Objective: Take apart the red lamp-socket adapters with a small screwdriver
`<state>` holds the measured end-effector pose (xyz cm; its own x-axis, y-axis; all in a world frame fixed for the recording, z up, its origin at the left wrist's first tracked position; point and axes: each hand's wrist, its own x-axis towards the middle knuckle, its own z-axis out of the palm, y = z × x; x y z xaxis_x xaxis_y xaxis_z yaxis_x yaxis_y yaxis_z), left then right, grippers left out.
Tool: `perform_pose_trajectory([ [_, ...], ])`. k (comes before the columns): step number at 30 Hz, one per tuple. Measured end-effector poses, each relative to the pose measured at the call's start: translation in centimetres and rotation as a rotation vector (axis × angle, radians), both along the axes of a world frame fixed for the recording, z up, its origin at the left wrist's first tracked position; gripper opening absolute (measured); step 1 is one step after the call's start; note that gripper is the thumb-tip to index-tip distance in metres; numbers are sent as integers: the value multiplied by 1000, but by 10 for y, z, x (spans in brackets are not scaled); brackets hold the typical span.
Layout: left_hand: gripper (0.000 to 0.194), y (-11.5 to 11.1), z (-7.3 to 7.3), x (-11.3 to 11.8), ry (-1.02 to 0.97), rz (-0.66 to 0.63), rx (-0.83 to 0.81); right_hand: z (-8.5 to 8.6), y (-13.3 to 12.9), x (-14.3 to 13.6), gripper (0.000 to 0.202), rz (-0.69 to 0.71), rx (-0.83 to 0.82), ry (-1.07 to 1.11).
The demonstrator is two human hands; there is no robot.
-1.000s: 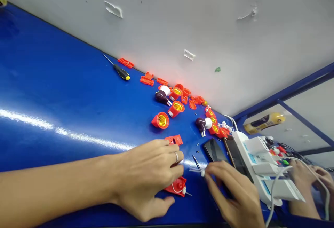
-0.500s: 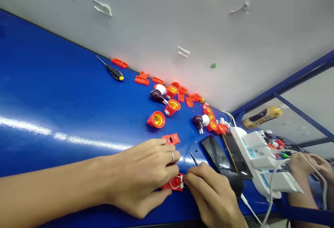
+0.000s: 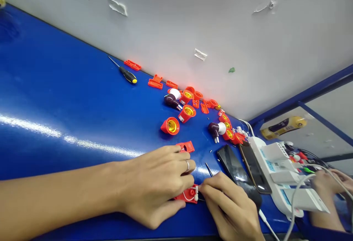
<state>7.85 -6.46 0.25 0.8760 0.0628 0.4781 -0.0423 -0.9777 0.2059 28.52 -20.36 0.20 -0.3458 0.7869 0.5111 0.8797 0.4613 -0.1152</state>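
My left hand (image 3: 162, 182), with a ring on one finger, is curled over a red plastic housing (image 3: 190, 194) and grips it near the table's front edge. White wire and small white connectors show at the housing's right end. My right hand (image 3: 231, 204) is closed in a pinch against that end; what its fingertips hold is too small to make out. A thin dark wire runs between the two hands. Just beyond my left fingers lies another red part (image 3: 187, 146). A red socket with a gold threaded inside (image 3: 170, 126) lies farther back.
A screwdriver (image 3: 128, 75) lies at the back left. Red parts and sockets line the wall, with two dark plugs (image 3: 172, 101) among them. Right of my hands are two phones (image 3: 233, 163) and a white power strip (image 3: 278, 185). Another person's hands (image 3: 328, 182) are at far right.
The view has shifted slightly, so the table items appear a little farther right. Both hands keep nearly the same pose at the red housing.
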Motion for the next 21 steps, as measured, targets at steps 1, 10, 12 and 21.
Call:
perform_pose_trajectory([
  [1,10,0,0,0,28,-23,-9,0,0,0,16,0,-5,1],
  [10,8,2,2,1,66,-61,-50,-6,-3,3,18,31,-28,56],
  [12,9,2,2,1,63,-64,-48,-7,-3,3,19,37,-33,69],
  [21,11,2,1,0,68,-64,-34,-6,-1,5,24,76,-123,110],
])
